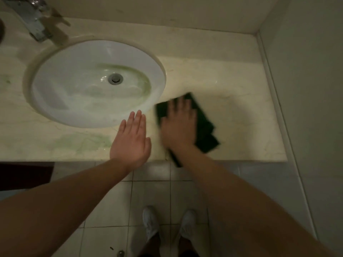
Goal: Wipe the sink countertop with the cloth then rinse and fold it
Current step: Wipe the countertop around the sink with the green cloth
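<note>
Dark green cloth (204,127) lies flat on the pale stone table (241,101), just right of the sink (74,80) and near the front edge; a strip of it reaches past that edge. The right hand (179,127) presses down on the cloth, palm flat, fingers straight and slightly spread. Both hand and cloth are blurred.

The left hand (131,143) is flat too, fingers straight and held together, holding nothing. It sits just left of the cloth, apart from it, with its fingertips at the sink's near rim. Whether it touches the table I cannot tell.

Greenish smears (81,141) mark the table left of that hand, and a green ring curves round the drain (115,79). A metal tap (35,21) stands behind the sink at far left. Below lie a tiled floor (111,201) and two white shoes (151,223).
</note>
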Demonstrator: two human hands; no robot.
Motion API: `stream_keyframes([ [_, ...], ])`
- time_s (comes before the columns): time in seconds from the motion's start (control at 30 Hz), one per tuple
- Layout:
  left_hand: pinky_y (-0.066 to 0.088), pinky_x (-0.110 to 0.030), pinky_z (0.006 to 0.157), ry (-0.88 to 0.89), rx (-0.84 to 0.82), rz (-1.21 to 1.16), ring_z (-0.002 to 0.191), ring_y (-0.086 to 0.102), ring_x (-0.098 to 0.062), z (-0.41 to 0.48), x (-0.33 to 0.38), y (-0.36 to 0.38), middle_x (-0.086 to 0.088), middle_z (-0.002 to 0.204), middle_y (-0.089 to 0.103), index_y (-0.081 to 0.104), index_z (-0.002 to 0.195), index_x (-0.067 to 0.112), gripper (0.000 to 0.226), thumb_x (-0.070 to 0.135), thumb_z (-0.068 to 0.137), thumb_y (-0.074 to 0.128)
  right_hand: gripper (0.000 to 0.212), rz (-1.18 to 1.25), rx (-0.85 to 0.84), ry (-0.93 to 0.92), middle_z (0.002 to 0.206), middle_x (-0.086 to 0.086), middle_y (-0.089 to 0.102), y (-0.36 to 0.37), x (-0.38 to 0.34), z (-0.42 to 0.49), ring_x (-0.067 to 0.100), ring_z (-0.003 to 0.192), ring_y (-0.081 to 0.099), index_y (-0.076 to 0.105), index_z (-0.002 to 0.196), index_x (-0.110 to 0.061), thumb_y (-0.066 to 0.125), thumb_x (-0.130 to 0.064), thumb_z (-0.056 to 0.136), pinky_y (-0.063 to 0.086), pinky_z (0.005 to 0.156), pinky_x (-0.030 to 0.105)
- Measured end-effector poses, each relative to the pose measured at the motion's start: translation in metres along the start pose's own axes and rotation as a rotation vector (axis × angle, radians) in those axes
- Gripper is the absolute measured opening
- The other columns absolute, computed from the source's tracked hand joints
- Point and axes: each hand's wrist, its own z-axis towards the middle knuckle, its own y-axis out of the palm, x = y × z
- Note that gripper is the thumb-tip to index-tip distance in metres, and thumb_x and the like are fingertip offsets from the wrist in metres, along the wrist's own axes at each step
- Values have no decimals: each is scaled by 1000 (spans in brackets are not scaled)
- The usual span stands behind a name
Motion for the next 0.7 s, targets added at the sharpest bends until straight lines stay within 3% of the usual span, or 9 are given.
stream_keyframes([
  [0.07,7,-44,121,4,4,11,150,-3,-25,-1,1,-1,-15,162,2,5,153,5,68,38,95,15,62,24,-69,-159,163,13,9,6,-21,-27,31,150,6,12,155,-19,22,-44,98,8,121,49],
  [0.13,6,-44,121,0,2,9,150,-2,-25,-1,1,0,-15,162,3,5,153,5,68,38,94,15,62,19,-44,-195,163,11,15,2,14,-32,30,149,12,18,154,-19,25,-42,97,13,120,49],
  [0.23,5,-45,121,5,-7,1,150,-3,-26,0,0,0,-16,162,3,4,153,5,68,37,94,17,63,-81,63,92,160,16,21,-9,122,-25,35,146,21,22,153,-14,27,-39,96,23,116,52],
  [0.3,6,-45,121,-2,-8,4,150,-2,-27,0,0,1,-16,162,3,4,153,5,68,36,95,18,63,-58,80,326,161,17,17,-21,192,-26,35,147,18,16,154,-13,25,-39,98,21,117,53],
  [0.37,6,-46,121,-8,-8,6,150,-3,-26,0,1,1,-16,162,2,4,153,5,68,36,95,18,62,-44,61,429,163,14,10,-25,226,-28,31,149,11,7,156,-16,22,-41,100,13,120,51],
  [0.6,4,-44,122,-8,11,-18,150,-6,-25,0,1,3,-14,162,0,3,153,5,68,37,94,16,63,-6,62,439,163,14,7,-36,216,54,31,150,6,7,155,-13,21,-41,100,7,121,49],
  [0.7,5,-45,121,1,33,-30,150,-3,-25,1,0,5,-15,162,3,7,153,4,69,37,93,18,65,-26,56,394,163,16,10,-41,175,114,35,149,10,10,155,-12,18,-43,99,11,120,51],
])
